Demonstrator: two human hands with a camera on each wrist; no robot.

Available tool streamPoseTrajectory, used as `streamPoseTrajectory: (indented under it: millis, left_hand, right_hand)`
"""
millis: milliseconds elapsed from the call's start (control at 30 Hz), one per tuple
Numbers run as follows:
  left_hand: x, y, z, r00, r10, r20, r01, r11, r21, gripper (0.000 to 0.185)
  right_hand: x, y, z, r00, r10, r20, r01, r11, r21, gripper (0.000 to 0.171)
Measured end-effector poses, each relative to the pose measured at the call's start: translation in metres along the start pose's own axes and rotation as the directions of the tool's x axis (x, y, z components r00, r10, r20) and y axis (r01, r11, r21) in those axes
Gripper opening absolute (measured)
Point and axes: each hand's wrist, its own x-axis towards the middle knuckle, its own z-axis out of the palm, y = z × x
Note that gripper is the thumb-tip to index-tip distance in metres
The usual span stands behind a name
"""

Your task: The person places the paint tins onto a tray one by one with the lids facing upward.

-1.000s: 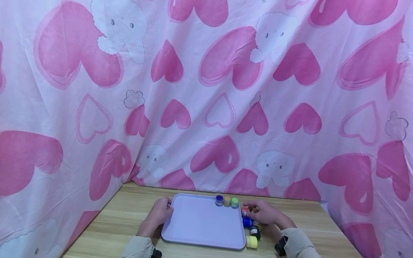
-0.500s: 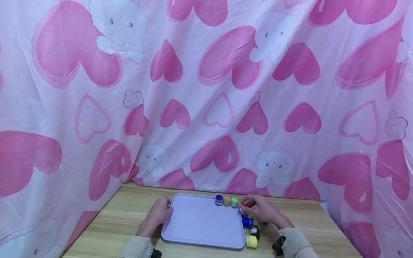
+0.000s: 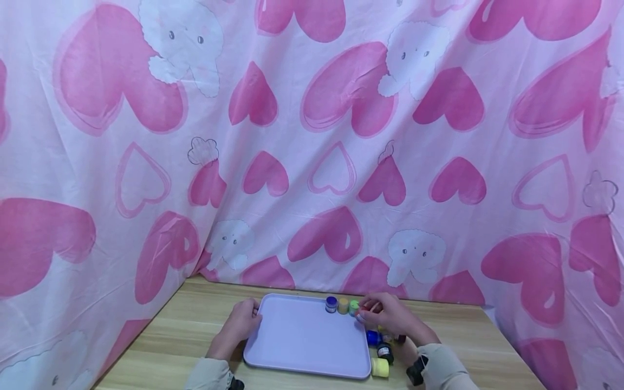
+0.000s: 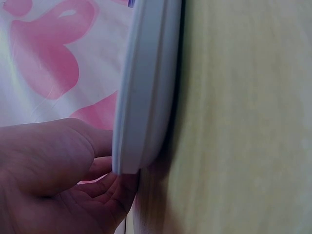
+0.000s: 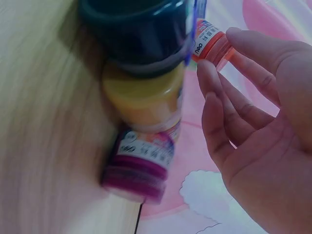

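Observation:
My left hand (image 3: pixel 244 319) grips the left rim of a pale lilac tray (image 3: pixel 307 341); the left wrist view shows the tray's side (image 4: pixel 146 83) between thumb and fingers. With thumb and fingertips, my right hand (image 3: pixel 390 313) pinches an orange-red paint jar (image 5: pixel 214 44) over the tray's right edge, near the back corner. Beside it on the tray stand a green paint jar (image 3: pixel 353 307), an ochre paint jar (image 3: pixel 343 305) and a purple paint jar (image 3: pixel 331 304), in a row along the back rim.
Right of the tray lie a blue jar (image 3: pixel 374 338), a black jar (image 3: pixel 385 353) and a pale yellow jar (image 3: pixel 380 368). The right wrist view also shows a deep yellow jar (image 5: pixel 141 92) and a magenta jar (image 5: pixel 139 165). A pink heart-print curtain (image 3: pixel 322 173) hangs behind the wooden table (image 3: pixel 170 325).
My right hand has lifted the orange-red jar from the group right of the tray and carried it left, over the tray's edge beside the green jar. The left hand stays at the rim.

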Motion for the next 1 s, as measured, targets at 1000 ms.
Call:
streamPoseTrajectory:
  millis: [1000]
  left_hand:
    - [0.002, -0.001, 0.001, 1.0, 0.008, -0.006, -0.008, 1.0, 0.006, 0.02]
  right_hand:
    - [0.02, -0.042, 0.014, 0.992, -0.125, -0.024, 0.127, 0.988, 0.09, 0.025]
